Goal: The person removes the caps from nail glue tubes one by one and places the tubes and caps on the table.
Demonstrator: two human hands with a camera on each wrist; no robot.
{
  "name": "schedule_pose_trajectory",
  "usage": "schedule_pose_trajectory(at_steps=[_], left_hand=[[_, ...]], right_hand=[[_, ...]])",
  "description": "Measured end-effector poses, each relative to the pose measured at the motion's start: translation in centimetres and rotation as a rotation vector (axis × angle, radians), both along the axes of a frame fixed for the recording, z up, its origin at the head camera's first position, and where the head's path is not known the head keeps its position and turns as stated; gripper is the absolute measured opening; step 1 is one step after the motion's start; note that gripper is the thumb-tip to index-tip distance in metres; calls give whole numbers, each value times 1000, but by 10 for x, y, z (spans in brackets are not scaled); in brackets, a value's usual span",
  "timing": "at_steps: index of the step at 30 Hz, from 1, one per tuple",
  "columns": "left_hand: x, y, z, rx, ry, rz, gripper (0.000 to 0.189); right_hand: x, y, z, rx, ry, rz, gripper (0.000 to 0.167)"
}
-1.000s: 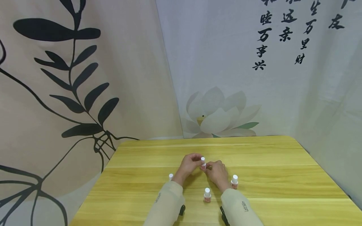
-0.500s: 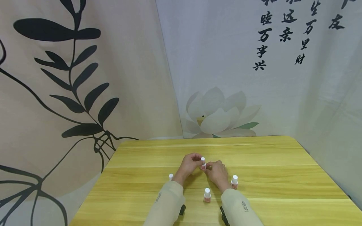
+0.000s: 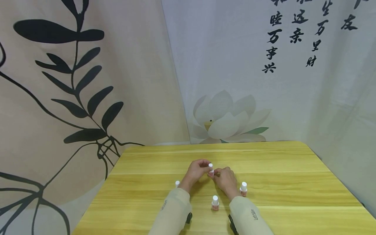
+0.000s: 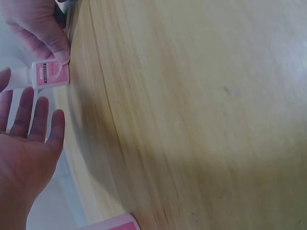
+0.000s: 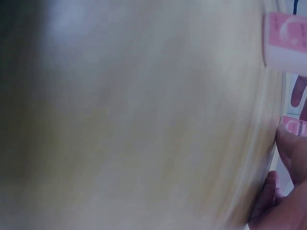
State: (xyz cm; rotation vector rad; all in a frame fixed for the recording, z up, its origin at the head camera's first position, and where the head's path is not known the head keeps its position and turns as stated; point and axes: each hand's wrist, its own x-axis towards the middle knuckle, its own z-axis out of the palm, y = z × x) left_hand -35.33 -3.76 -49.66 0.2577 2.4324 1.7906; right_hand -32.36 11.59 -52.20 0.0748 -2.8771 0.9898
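A small white bottle [image 3: 211,174] with a white cap and a pink label stands upright on the wooden table between both hands. My left hand [image 3: 196,170] holds it near the cap with thumb and finger; in the left wrist view that hand's other fingers [image 4: 38,120] spread out beside the bottle [image 4: 50,74]. From the other side, my right hand [image 3: 226,180] pinches the bottle low down, its thumb at the bottom edge of the label. Part of the label is hidden by the right thumb in the right wrist view.
Matching bottles stand around: one [image 3: 215,203] in front between the forearms, one [image 3: 243,189] beside the right wrist, and one [image 3: 177,184] partly hidden behind the left forearm. The wooden table [image 3: 141,195] ends at a printed cloth backdrop [image 3: 147,81].
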Motion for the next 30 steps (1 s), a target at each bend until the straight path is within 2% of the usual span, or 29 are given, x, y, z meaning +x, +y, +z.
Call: schedule_pose_trajectory(at_steps=[15, 30], left_hand=[[-2, 2, -1, -8, 10, 12, 17], [-3, 3, 4, 7, 30, 24, 16]], right_hand=[[-1, 0, 0, -1, 17, -1, 16], [1, 0, 1, -8, 17, -1, 18]])
